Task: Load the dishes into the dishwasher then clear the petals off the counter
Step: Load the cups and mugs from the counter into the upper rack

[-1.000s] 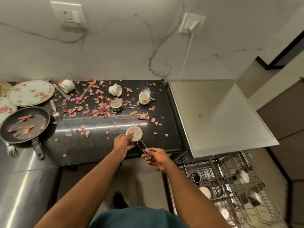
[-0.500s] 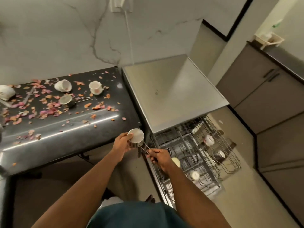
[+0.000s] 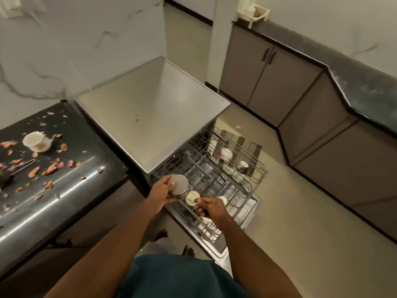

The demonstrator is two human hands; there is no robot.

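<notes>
Dishwasher (image 3: pixel 150 112), grey and square-topped, fills the centre of the view, with its wire rack (image 3: pixel 225 168) pulled out toward four o'clock over the pale floor. The black counter (image 3: pixel 64 190) lies at nine o'clock, scattered with pink and orange petals (image 3: pixel 51 168); a white cup (image 3: pixel 35 141) rests on its side there among them. Several cups already sit in the rack, two near its far end at three o'clock.

Just below centre, a small steel pan (image 3: pixel 177 184) hangs in the air above the rack's near corner, flat base facing up. The left hand (image 3: pixel 160 195) curls around the pan's body from the eight o'clock side, thumb on the base. The right hand (image 3: pixel 211 208) pinches the thin wire handle (image 3: pixel 194 201), fingers bent tight.

The pan's long axis runs from the body at eleven o'clock down to the handle at five o'clock. Open rack space lies directly beneath and toward two o'clock. The right hand is nearer the rack, so it likely guides the lowering.
</notes>
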